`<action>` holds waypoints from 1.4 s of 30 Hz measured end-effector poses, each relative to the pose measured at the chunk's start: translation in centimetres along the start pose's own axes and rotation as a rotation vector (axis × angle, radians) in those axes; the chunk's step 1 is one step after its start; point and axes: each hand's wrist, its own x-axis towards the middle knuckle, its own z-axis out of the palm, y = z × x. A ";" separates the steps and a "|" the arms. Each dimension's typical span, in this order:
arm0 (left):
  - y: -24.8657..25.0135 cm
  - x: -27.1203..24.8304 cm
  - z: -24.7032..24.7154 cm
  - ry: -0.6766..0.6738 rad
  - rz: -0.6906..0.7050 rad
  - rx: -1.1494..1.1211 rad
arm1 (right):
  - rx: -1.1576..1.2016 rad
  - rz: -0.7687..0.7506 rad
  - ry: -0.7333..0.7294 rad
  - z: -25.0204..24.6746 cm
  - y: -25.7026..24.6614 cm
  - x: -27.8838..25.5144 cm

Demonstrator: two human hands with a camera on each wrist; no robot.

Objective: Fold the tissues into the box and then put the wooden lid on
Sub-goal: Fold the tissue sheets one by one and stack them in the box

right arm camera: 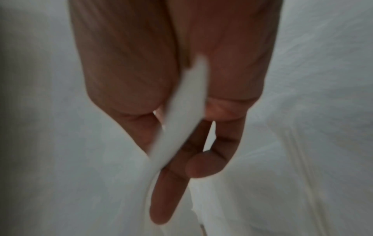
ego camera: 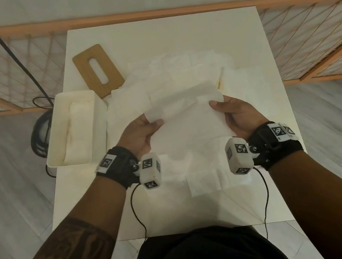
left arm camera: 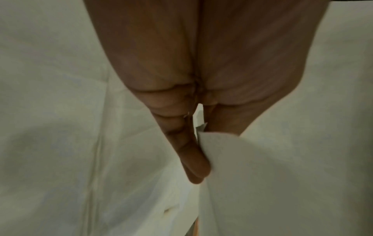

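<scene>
Left hand (ego camera: 142, 130) and right hand (ego camera: 239, 117) each pinch 1 side of a tissue (ego camera: 187, 114), lifting it clear to fold for the box (ego camera: 57, 112).

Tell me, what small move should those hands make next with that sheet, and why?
Probably bring both hands together to fold the tissue in half. The left hand and right hand each pinch a side, holding it spread above the table, too wide for the box.
</scene>
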 end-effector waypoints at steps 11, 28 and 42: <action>3.3 0.1 -2.2 -0.010 -0.058 0.566 | -0.173 0.059 0.084 -1.1 2.3 1.3; 2.6 -0.3 -2.8 -0.104 -0.152 0.446 | -0.290 0.152 0.065 -2.1 1.9 0.5; -3.9 -1.2 -3.7 -0.070 0.075 1.309 | -0.836 0.089 0.194 -3.6 7.0 -2.2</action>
